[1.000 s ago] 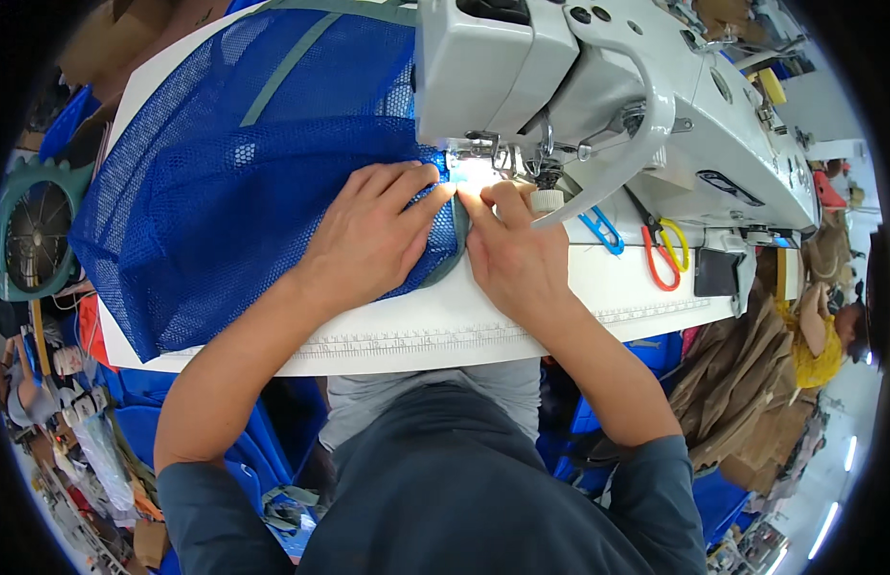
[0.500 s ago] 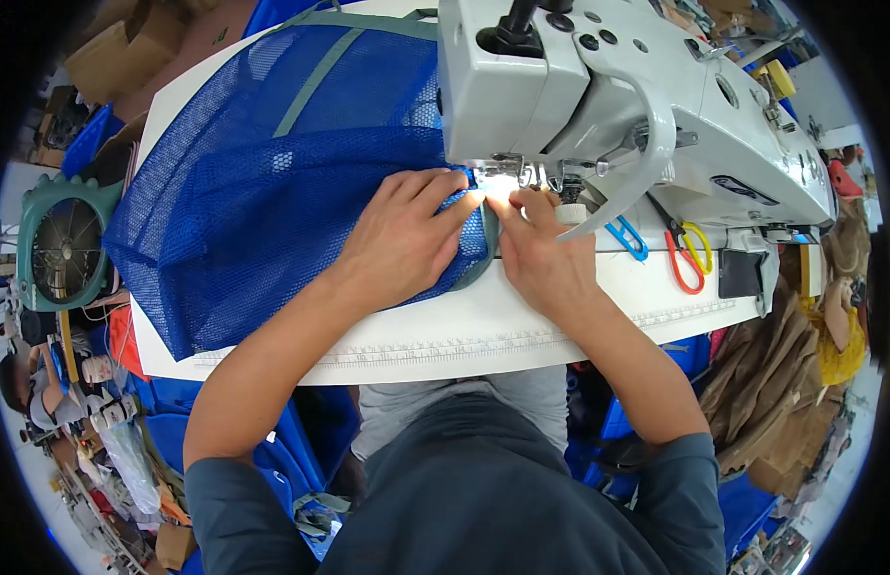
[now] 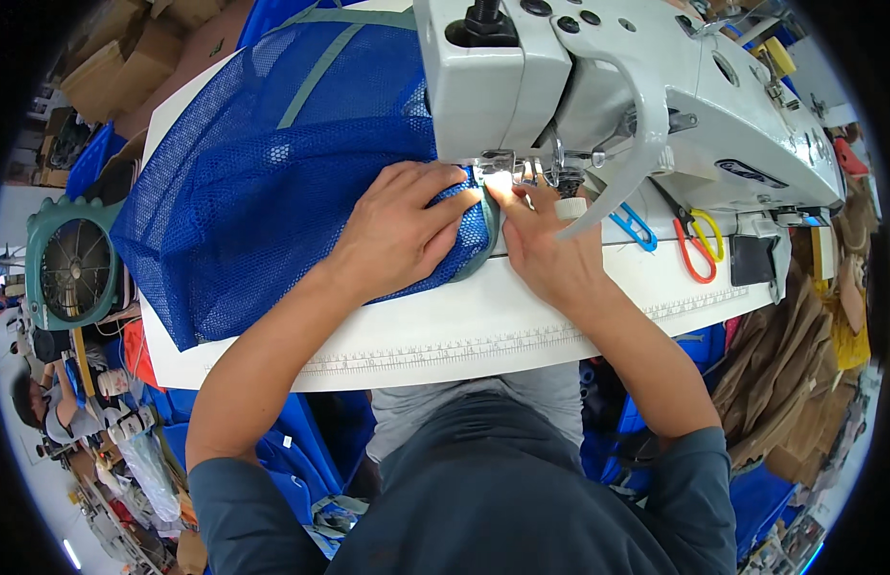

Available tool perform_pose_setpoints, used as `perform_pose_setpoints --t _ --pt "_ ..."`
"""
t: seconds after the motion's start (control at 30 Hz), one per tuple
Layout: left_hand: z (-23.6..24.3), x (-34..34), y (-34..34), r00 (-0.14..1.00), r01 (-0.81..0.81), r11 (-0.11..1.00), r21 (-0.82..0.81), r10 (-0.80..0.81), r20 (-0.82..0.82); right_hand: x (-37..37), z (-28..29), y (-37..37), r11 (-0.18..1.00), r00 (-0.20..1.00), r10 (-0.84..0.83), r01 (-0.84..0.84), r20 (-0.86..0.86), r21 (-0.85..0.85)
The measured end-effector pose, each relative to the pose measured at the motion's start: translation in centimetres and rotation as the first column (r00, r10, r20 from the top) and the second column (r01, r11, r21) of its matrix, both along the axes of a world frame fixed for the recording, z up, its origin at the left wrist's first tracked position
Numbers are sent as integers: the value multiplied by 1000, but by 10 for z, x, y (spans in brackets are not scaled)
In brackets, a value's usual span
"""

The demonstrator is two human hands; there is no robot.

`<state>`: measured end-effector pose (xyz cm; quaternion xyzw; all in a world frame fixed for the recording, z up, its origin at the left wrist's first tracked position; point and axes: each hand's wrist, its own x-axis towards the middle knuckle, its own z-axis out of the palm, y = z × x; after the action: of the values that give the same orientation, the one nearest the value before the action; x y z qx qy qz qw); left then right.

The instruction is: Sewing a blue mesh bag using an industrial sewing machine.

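A blue mesh bag (image 3: pixel 273 201) with grey-green trim (image 3: pixel 485 251) lies across the left of the table, its edge at the lit needle area of a white sewing machine (image 3: pixel 493 91). My left hand (image 3: pixel 397 225) rests on the mesh, its curled fingers holding it beside the presser foot (image 3: pixel 502 165). The left index and middle fingertips are closest to the foot. On the other side, my right hand (image 3: pixel 550 235) has its fingers drawn in at the trimmed edge, the index fingertip just by the foot. Machine parts partly hide the other right fingers.
Red-and-yellow-handled scissors (image 3: pixel 694 251) and a blue-handled tool (image 3: pixel 635 228) lie right of my right hand. A printed ruler scale (image 3: pixel 445 347) runs along the table's front. At left stands a green fan (image 3: pixel 73 264); brown cloth (image 3: pixel 775 374) hangs at right.
The whole view has shifted slightly. Both hands stay by the presser foot, and more of the mesh edge shows between them. The right fingers have shifted a little at the foot.
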<state>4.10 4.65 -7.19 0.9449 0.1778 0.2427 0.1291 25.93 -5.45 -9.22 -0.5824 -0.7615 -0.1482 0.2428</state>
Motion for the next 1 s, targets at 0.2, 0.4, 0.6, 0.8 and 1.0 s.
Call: perform_pose_setpoints --t 0.2,0.4,0.6,0.8,1.0 --pt "7 0 -2 995 -8 1000 12 9 -98 0 2 -1 1000 1000 20 -19 -22 11" --pt "5 2 -3 996 -28 999 42 31 -86 -1 1 -2 999 998 -31 32 48 -19" --pt "4 3 2 998 -23 999 41 25 -55 1 -3 3 998 999 -20 17 50 53" --pt "3 4 6 998 -22 999 37 25 -63 2 -6 4 1000 1000 -16 16 -1 10" --pt "11 1 10 991 -5 1000 -5 4 -131 2 -2 7 999 999 -46 46 -22 -3"
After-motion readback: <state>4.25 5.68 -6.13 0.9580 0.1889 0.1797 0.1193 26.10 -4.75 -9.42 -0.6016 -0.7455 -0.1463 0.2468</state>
